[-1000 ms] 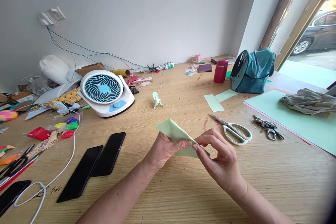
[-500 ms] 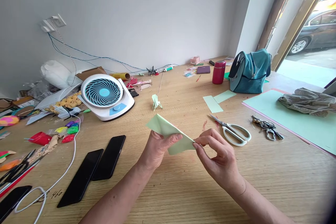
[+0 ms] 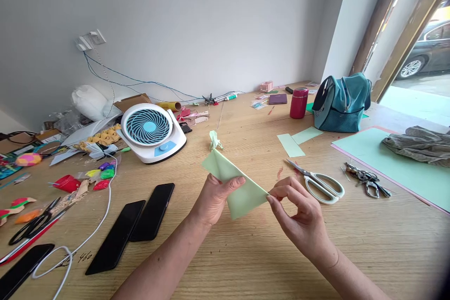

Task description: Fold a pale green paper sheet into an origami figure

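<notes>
A pale green sheet of folded paper (image 3: 242, 199) is held up above the wooden table between both hands. My left hand (image 3: 214, 199) grips it near the middle, thumb on the near face and the other fingers hidden behind. At the paper's right corner, my right hand (image 3: 298, 211) pinches the tip between thumb and index finger. A straight folded edge runs from the upper left down to that pinched corner. Just beyond the paper stands a small folded pale green paper figure (image 3: 214, 139). White-handled scissors (image 3: 321, 186) lie to the right of my right hand.
Two black phones (image 3: 117, 236) lie left of my left arm, near a white fan (image 3: 151, 133). Paper strips (image 3: 291, 145), a red flask (image 3: 298, 103), a blue bag (image 3: 342, 103) and keys (image 3: 367, 180) are on the right. Craft scraps and a white cable (image 3: 109, 197) fill the left side.
The whole view has shifted, so the scene sits further right. The folded paper has tilted slightly, its lower face showing more. Both hands keep their hold on it.
</notes>
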The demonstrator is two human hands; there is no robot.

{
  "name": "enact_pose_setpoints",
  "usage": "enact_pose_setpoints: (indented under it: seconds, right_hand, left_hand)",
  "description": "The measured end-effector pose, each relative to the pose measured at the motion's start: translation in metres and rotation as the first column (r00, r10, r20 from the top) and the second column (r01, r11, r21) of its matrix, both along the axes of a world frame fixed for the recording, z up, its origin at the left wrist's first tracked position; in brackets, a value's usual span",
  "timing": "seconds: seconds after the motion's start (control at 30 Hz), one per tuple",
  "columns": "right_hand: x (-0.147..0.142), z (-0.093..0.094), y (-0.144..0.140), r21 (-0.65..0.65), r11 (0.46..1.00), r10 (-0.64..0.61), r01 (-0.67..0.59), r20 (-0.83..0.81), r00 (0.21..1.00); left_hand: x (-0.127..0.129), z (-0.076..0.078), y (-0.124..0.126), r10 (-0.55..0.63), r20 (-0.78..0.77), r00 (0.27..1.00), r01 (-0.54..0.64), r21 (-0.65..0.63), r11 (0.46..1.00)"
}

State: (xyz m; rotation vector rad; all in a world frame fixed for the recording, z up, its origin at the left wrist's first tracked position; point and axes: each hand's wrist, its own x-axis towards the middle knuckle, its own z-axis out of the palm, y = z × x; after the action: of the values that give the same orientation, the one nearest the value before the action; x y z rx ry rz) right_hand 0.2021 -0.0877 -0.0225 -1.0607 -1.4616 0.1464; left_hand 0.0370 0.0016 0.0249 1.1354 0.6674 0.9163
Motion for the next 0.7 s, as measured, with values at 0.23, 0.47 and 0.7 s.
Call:
enact_pose_setpoints:
  seconds: [0.23,0.47,0.7]
  right_hand:
    - [-0.003,-0.002,0.000,-0.069,0.996,0.062,-0.064,-0.028,0.998]
    - [-0.004,0.000,0.001,-0.099,0.989,0.107,-0.107,-0.012,0.994]
    - [-0.004,0.002,-0.001,-0.112,0.987,0.110,-0.117,-0.065,0.992]
  left_hand:
    - [0.003,-0.009,-0.007,-0.090,-0.104,0.991,0.090,-0.003,0.996]
    - [0.003,-0.009,-0.008,-0.095,-0.086,0.992,0.095,-0.006,0.996]
    - [0.004,-0.008,-0.013,-0.188,-0.118,0.975,0.185,-0.038,0.982]
